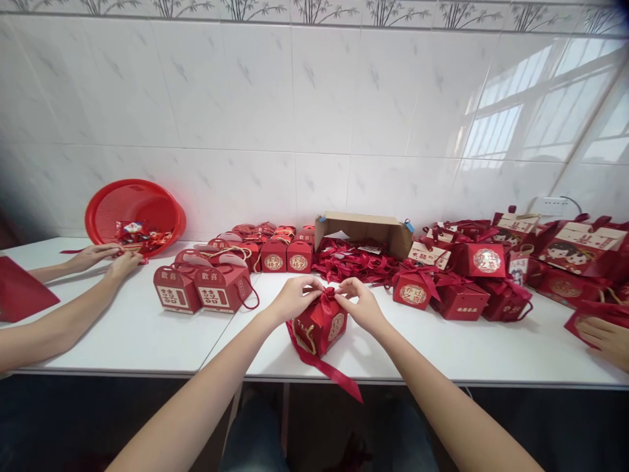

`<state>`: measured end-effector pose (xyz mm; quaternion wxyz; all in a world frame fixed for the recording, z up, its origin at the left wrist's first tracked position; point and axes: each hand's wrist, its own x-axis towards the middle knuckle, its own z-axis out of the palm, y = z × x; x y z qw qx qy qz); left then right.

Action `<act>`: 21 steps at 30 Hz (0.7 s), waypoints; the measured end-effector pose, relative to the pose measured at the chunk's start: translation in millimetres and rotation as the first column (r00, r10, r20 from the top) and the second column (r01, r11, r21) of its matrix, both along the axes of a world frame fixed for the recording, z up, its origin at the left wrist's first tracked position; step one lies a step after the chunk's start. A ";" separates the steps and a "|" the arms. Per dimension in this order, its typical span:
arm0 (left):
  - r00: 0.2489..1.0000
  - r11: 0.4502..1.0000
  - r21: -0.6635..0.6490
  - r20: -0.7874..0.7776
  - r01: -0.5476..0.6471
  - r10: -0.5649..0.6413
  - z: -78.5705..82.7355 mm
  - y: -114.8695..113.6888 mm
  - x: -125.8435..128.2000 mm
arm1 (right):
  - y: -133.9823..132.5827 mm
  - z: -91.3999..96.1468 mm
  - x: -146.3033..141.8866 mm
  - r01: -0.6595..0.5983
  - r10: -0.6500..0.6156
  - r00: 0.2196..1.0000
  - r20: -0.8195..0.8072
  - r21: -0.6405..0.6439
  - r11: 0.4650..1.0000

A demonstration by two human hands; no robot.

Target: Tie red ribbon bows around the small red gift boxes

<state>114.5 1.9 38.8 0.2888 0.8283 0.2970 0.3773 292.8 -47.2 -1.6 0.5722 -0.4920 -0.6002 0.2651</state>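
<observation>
In front of me on the white table stands a small red gift box [336,326] with gold lettering. A red satin ribbon [325,314] is tied over its top, and one long tail hangs past the table's front edge. My left hand [297,298] pinches the ribbon at the knot from the left, fingers closed. On the other side, my right hand [362,305] pinches the ribbon at the knot as well. What exactly lies between the fingertips is small and partly covered.
A cardboard box [363,231] spills red ribbons [358,261] behind the gift box. Red boxes [219,287] stand left; more ribboned boxes [462,300] are piled right. At far left, a co-worker's hands [125,264] reach toward a red basket [93,219]. Another person's hand [607,337] is at far right.
</observation>
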 end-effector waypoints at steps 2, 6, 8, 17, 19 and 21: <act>0.998 0.999 0.042 -0.047 0.031 -0.029 4.2 -1.6 -1.6 | -2.2 4.5 3.9 -0.004 0.000 0.996 0.086 0.035 0.999; 0.988 0.989 0.123 -0.144 0.082 -0.064 9.3 -1.8 -3.8 | -5.0 18.1 5.1 -0.010 0.001 0.969 0.246 0.034 0.999; 0.981 0.982 0.158 -0.180 0.104 -0.074 11.3 -1.3 -4.2 | -4.4 23.9 3.3 -0.020 0.013 0.956 0.293 0.021 1.000; 0.955 0.973 0.202 -0.291 0.112 -0.049 21.7 -0.7 -9.9 | 1.1 32.1 3.6 -0.237 0.161 0.883 0.440 0.122 0.964; 0.941 0.975 0.194 -0.336 0.111 -0.040 23.8 0.0 -11.7 | -1.1 33.8 4.9 -0.286 0.176 0.845 0.505 0.149 0.947; 0.929 0.975 0.191 -0.368 0.110 -0.032 26.2 0.8 -12.6 | -3.0 34.8 4.8 -0.322 0.177 0.794 0.581 0.155 0.934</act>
